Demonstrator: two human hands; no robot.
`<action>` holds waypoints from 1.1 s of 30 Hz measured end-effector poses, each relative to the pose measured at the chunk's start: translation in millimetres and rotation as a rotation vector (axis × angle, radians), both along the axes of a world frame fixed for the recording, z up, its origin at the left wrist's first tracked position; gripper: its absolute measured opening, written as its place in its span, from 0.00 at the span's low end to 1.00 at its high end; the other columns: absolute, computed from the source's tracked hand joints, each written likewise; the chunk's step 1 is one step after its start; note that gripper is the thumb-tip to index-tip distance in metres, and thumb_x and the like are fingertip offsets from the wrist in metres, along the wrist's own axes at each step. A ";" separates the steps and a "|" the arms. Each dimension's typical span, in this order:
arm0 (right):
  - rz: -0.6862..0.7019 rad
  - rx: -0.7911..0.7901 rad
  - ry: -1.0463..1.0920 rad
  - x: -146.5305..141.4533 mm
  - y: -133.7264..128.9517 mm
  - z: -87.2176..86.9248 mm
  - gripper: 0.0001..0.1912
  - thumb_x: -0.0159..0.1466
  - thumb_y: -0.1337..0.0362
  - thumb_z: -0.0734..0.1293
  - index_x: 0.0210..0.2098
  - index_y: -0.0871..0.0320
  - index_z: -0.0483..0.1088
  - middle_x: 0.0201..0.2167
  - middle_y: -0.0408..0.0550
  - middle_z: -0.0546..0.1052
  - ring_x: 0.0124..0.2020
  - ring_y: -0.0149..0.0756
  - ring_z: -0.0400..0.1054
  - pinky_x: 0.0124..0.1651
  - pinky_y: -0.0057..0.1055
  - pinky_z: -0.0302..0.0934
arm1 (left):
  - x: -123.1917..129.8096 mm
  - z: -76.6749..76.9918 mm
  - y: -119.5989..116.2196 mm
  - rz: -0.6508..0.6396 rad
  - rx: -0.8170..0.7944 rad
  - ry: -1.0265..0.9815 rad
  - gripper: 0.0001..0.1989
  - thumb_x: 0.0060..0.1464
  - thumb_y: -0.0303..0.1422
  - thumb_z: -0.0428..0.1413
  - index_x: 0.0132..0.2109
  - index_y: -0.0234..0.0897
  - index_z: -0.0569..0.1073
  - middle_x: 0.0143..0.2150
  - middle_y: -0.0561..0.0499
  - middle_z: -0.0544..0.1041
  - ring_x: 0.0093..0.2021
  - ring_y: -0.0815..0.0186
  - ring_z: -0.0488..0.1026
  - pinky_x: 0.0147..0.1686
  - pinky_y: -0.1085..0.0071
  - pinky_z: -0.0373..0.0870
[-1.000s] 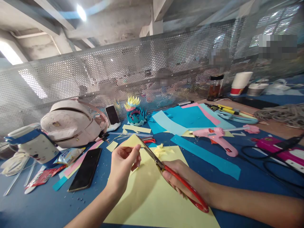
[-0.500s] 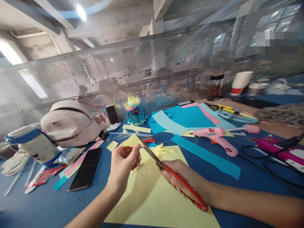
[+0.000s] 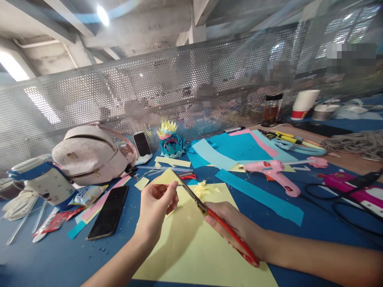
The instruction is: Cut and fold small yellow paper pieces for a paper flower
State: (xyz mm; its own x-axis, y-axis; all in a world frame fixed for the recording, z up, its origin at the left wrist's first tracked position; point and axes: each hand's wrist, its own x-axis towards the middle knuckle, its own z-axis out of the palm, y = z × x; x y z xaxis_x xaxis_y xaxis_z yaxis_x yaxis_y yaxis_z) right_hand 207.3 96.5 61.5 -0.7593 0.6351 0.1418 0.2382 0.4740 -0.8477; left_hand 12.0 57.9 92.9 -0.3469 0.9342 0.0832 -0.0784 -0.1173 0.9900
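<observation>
My left hand [image 3: 158, 199] pinches a small piece of yellow paper [image 3: 168, 177] between thumb and fingers. My right hand [image 3: 236, 223] is wrapped round the red handles of a pair of scissors [image 3: 229, 231]. The scissor blades point up and left, and their tips reach the edge of the pinched paper; the handles look nearly together. Below both hands lies a large yellow sheet [image 3: 206, 255]. Several small cut yellow paper pieces [image 3: 204, 189] rest on its far part. Beyond them stands a folded-paper lotus figure [image 3: 170, 141] in blue, pink and yellow.
A pink glue gun [image 3: 275, 173] and a blue paper strip [image 3: 260, 195] lie to the right. Blue sheets [image 3: 239, 145] spread behind. At left are a black phone [image 3: 109, 213], a pale backpack [image 3: 89, 153] and a tumbler [image 3: 44, 183]. A metal mesh barrier [image 3: 167, 87] closes the far side.
The red scissor handles have drawn closer together and shifted slightly left. My left hand and the pinched paper stay in nearly the same place.
</observation>
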 end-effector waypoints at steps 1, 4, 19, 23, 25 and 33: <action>0.008 0.000 0.002 0.1 0.0 0.1 0.24 0.72 0.45 0.54 0.31 0.57 0.61 0.22 0.41 0.63 0.22 0.31 0.55 0.24 0.28 0.47 | -0.1 0.0 0.2 0.000 0.002 0.001 0.24 0.43 0.42 0.70 0.18 0.34 0.66 0.17 0.56 0.68 0.16 0.76 0.60 0.16 0.80 0.52; 0.020 -0.013 0.003 0.7 1.6 -1.4 0.25 0.72 0.44 0.54 0.31 0.57 0.60 0.22 0.41 0.63 0.22 0.31 0.54 0.24 0.28 0.47 | -0.3 -0.3 0.4 -0.003 0.007 0.001 0.24 0.43 0.43 0.70 0.18 0.34 0.66 0.17 0.56 0.67 0.16 0.76 0.60 0.16 0.80 0.51; -0.009 -0.051 0.048 -1.4 5.6 -8.5 0.25 0.69 0.44 0.62 0.28 0.57 0.57 0.23 0.39 0.62 0.24 0.29 0.52 0.25 0.26 0.48 | -3.4 1.7 1.0 -0.043 0.008 -0.012 0.24 0.44 0.44 0.70 0.19 0.33 0.67 0.17 0.56 0.66 0.17 0.77 0.59 0.16 0.80 0.51; 0.003 -0.162 0.058 -2.7 8.1 -16.1 0.23 0.68 0.46 0.64 0.28 0.56 0.56 0.21 0.37 0.59 0.21 0.27 0.53 0.22 0.24 0.54 | -5.0 2.1 1.2 -0.053 0.006 -0.001 0.25 0.43 0.43 0.70 0.17 0.33 0.67 0.16 0.55 0.65 0.16 0.77 0.58 0.16 0.80 0.51; 0.017 -0.245 0.076 -3.6 8.0 -17.8 0.23 0.67 0.45 0.65 0.29 0.56 0.56 0.22 0.35 0.58 0.20 0.26 0.54 0.24 0.25 0.62 | -5.6 2.3 1.0 -0.057 0.008 0.002 0.24 0.44 0.44 0.70 0.18 0.33 0.68 0.16 0.55 0.66 0.16 0.77 0.58 0.16 0.80 0.50; 0.024 -0.194 0.039 0.3 7.5 -13.7 0.24 0.64 0.43 0.68 0.30 0.56 0.57 0.26 0.39 0.63 0.26 0.28 0.56 0.27 0.24 0.60 | -3.7 2.9 -1.3 -0.055 0.021 0.006 0.23 0.43 0.42 0.71 0.19 0.34 0.67 0.17 0.55 0.68 0.16 0.77 0.60 0.15 0.81 0.51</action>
